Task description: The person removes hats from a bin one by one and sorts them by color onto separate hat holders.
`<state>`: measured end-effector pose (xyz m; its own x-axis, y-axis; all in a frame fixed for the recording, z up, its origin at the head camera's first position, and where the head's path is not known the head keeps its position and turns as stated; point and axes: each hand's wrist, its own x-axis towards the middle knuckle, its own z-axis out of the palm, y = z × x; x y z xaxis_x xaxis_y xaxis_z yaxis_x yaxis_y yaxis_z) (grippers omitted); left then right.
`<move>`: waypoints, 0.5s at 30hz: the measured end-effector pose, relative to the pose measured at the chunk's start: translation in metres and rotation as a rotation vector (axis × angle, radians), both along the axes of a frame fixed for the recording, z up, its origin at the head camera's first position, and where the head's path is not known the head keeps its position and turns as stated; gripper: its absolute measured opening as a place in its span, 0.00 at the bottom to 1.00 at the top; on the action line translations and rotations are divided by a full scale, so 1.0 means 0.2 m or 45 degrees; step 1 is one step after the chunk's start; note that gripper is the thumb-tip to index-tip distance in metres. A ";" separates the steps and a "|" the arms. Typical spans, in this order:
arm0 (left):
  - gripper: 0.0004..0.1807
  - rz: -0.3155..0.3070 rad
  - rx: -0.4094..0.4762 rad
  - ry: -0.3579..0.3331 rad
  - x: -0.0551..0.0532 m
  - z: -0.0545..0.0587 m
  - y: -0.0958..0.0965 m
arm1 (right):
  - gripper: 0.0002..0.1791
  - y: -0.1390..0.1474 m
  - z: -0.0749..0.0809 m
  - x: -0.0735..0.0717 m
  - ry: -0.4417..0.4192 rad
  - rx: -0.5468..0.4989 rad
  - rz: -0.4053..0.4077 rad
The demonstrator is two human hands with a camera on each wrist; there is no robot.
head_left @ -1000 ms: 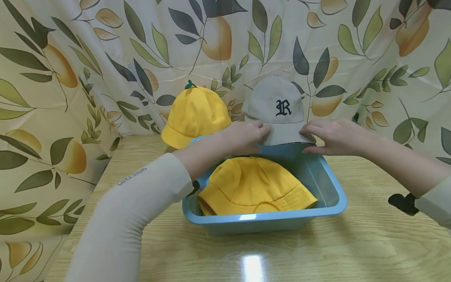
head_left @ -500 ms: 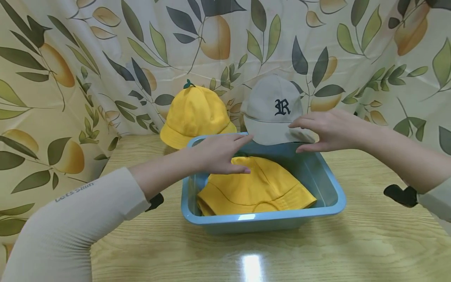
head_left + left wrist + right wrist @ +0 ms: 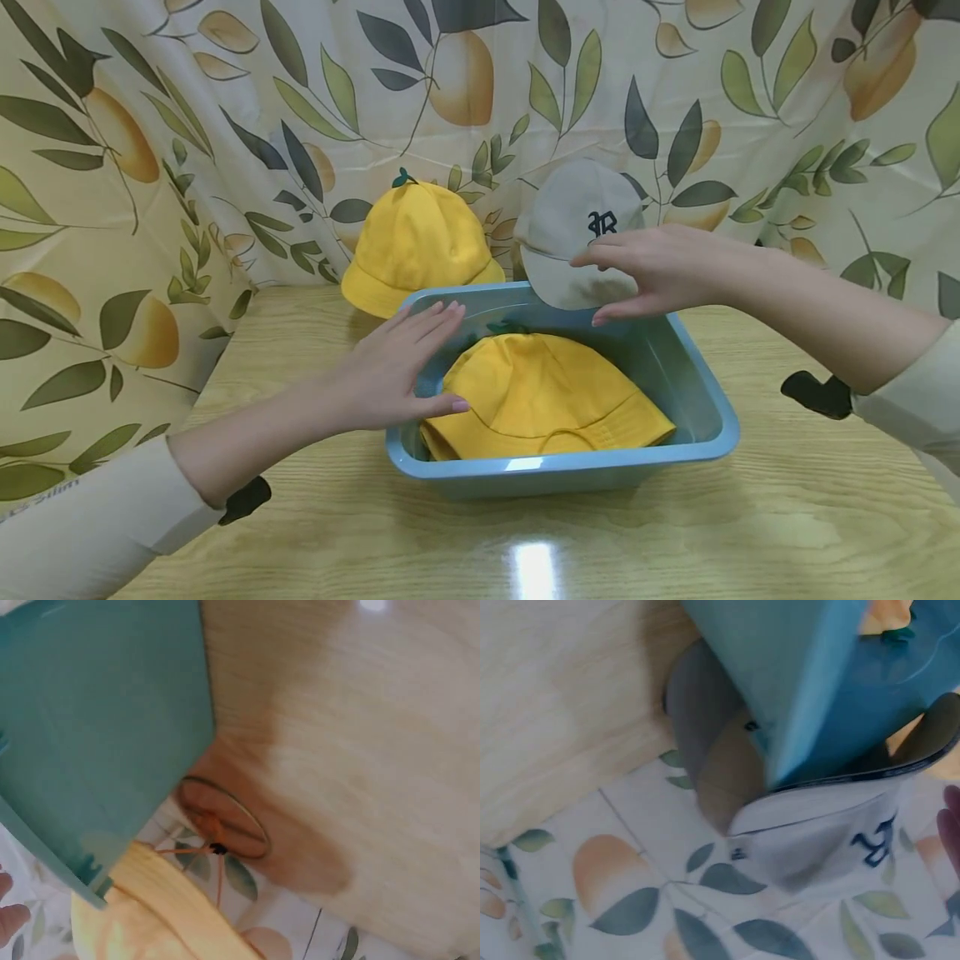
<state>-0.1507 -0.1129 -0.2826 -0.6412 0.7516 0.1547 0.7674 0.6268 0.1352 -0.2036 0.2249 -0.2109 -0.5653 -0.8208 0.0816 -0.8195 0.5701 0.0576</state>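
Observation:
A blue plastic basin [image 3: 562, 472] stands on the table, and a yellow bucket hat [image 3: 540, 387] lies inside it. My left hand [image 3: 397, 367] hovers over the basin's left rim with fingers spread, holding nothing. My right hand [image 3: 660, 271] is in front of the grey cap [image 3: 585, 208], which bears a dark letter R and stands behind the basin; its fingers are extended and hold nothing. Whether they touch the brim cannot be told. Behind the basin's left side sits a second yellow hat [image 3: 420, 246] with a green sprout on top. The right wrist view shows the cap's underside [image 3: 731, 769] beside the basin.
The wooden table [image 3: 360, 533] extends around the basin. A curtain [image 3: 300, 108] printed with leaves and fruit hangs along the back and sides, close behind the hats.
My left hand has left the cap's brim and drawn back to the left and nearer. The right hand has let go of the brim and shifted left. The cap stays in place.

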 end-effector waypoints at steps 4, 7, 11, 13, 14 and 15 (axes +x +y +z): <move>0.56 0.043 0.022 0.018 0.05 -0.02 -0.09 | 0.34 -0.09 0.02 -0.01 -0.081 0.059 0.007; 0.56 0.067 0.051 0.046 0.09 -0.03 -0.14 | 0.34 -0.16 0.01 -0.02 -0.091 0.077 0.038; 0.56 0.054 0.077 0.061 0.14 -0.08 -0.16 | 0.33 -0.25 -0.02 -0.05 -0.127 0.072 0.093; 0.56 0.045 0.083 0.065 0.16 -0.10 -0.15 | 0.34 -0.29 -0.04 -0.06 -0.170 0.088 0.111; 0.56 0.042 0.087 0.065 0.17 -0.11 -0.15 | 0.35 -0.32 -0.05 -0.07 -0.186 0.102 0.121; 0.57 0.043 0.089 0.066 0.17 -0.12 -0.14 | 0.35 -0.34 -0.07 -0.07 -0.207 0.121 0.123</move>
<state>-0.1163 -0.1419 -0.3066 -0.6557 0.7161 0.2392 0.7531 0.6428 0.1402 -0.2180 0.1567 -0.2240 -0.4828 -0.8716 -0.0849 -0.8731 0.4866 -0.0304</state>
